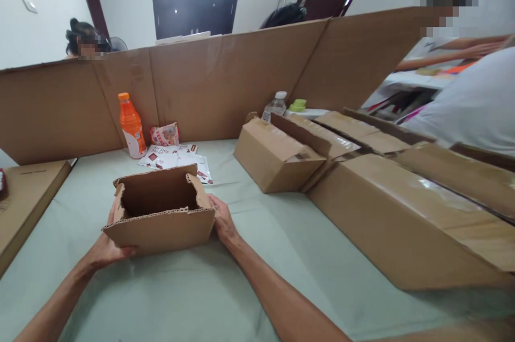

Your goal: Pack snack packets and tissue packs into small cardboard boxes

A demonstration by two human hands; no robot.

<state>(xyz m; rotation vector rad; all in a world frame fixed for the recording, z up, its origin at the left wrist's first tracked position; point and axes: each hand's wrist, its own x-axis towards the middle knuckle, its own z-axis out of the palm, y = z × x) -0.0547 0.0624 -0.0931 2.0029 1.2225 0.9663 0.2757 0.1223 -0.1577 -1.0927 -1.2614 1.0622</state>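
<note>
A small cardboard box [161, 232] with its top open is held between my two hands over the green-covered table. My left hand [110, 245] grips its left side, with the thumb along the lower front. Against the right end presses my right hand [222, 217], its fingers partly hidden behind the box. The box's cut edges are ragged, and its inside looks dark, with nothing I can make out there. Just behind it lie white printed packets [173, 158], a red-and-white snack packet [164, 134] and an upright orange drink bottle [132, 126].
Several cardboard boxes [362, 213] stand along the right, with a clear plastic bottle [275, 107] behind them. A tall cardboard panel [241, 71] borders the table's back. A flat carton [28, 202] lies at left. Other people are beyond the panel and at far right.
</note>
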